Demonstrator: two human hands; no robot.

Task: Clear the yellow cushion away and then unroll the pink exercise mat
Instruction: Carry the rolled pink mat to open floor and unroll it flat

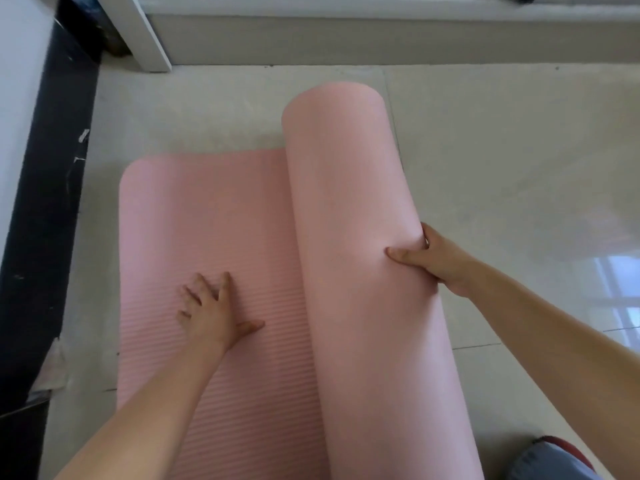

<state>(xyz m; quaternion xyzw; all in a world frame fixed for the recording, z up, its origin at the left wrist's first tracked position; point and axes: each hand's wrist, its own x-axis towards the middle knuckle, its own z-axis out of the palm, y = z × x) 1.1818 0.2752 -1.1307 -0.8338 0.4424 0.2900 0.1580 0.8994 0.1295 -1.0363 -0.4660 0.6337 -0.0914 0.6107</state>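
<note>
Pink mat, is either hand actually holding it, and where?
The right hand pinches the rolled part of the pink mat on its right side, about midway along. The left hand only presses flat on the unrolled part.

pink mat (346, 237) partly unrolled, ribbed

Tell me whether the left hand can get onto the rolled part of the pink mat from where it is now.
Probably yes. The left hand lies flat on the unrolled stretch of the pink mat, just beside the rolled part, with bare mat between them. The right hand grips the roll's far side, leaving the near side free.
</note>
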